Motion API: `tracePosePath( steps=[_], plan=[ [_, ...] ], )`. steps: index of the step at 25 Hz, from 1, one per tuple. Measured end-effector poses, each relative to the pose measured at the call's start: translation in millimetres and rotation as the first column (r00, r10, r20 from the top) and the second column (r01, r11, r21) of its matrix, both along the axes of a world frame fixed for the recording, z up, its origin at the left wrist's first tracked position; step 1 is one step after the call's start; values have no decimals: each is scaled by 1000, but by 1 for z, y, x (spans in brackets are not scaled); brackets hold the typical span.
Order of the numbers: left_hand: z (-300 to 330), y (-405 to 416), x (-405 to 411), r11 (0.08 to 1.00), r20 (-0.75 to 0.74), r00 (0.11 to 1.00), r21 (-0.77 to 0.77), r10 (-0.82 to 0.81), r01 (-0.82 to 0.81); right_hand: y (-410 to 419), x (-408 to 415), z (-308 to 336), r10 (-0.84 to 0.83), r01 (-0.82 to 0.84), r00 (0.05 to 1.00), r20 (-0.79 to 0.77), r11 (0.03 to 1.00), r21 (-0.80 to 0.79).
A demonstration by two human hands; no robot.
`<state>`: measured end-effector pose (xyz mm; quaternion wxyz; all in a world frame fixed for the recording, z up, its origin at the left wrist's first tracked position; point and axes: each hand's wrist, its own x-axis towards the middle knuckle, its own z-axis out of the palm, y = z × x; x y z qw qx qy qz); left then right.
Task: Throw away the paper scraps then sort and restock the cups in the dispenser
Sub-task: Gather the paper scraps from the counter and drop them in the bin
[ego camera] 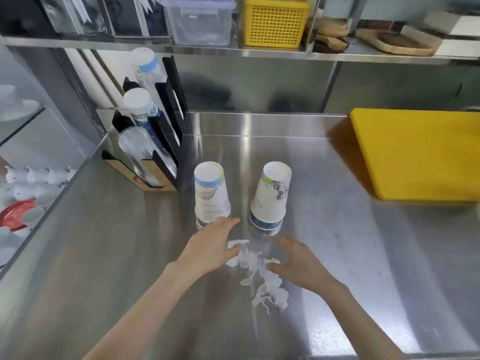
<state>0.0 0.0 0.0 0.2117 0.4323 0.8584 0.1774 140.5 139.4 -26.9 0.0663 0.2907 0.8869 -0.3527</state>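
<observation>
White paper scraps (262,274) lie crumpled on the steel counter (104,255), between the left hand (210,248) and right hand (298,263); both have their fingers spread, gripping nothing. Just behind stand two upside-down cup stacks (211,194) (271,197). The dispenser (155,131) sits back left, a yellow board (418,154) right. The stacks' lowest cups are hard to make out.

Two upside-down cup stacks, the left stack (211,194) and the right stack (271,196), stand side by side at the middle of the table (337,255). Paper scraps (259,271) lie just in front of them, between the left hand (207,249) and right hand (298,263). The cup dispenser (153,136) sits behind, at left; a cutting board (418,154) lies at right, under a shelf (233,49).
</observation>
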Motion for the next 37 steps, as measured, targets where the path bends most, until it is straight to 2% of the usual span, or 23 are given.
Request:
tracePosePath(
  steps=[6, 11, 14, 21, 27, 32, 37],
  plan=[
    [-49, 16, 16, 993, 75, 994, -80, -81, 87, -16, 2, -46, -36, 51, 990, 136, 993, -102],
    [-78, 23, 27, 982, 49, 992, -139, -118, 124, -27, 4, -68, 59, -58, 977, 204, 998, -13],
    [-87, 20, 30, 988, 3, 995, -119, -97, 96, -30, 6, -61, 3, 0, 986, 167, 1000, -18],
    [-95, 8, 34, 999, 39, 998, 3, 48, -48, -27, 7, -61, -55, 54, 996, 66, 998, 15],
    [-92, -5, 38, 975, 158, 965, 50, 208, -218, -24, 9, -56, -104, 103, 995, 12, 993, 50],
    [-82, -21, 44, 898, 318, 874, 124, 368, -423, -15, 9, -47, -156, 153, 985, -78, 987, -46],
    [-76, -39, 54, 796, 341, 786, 151, 515, -587, -11, -2, -35, -112, 97, 989, -99, 985, -143]
  ],
)
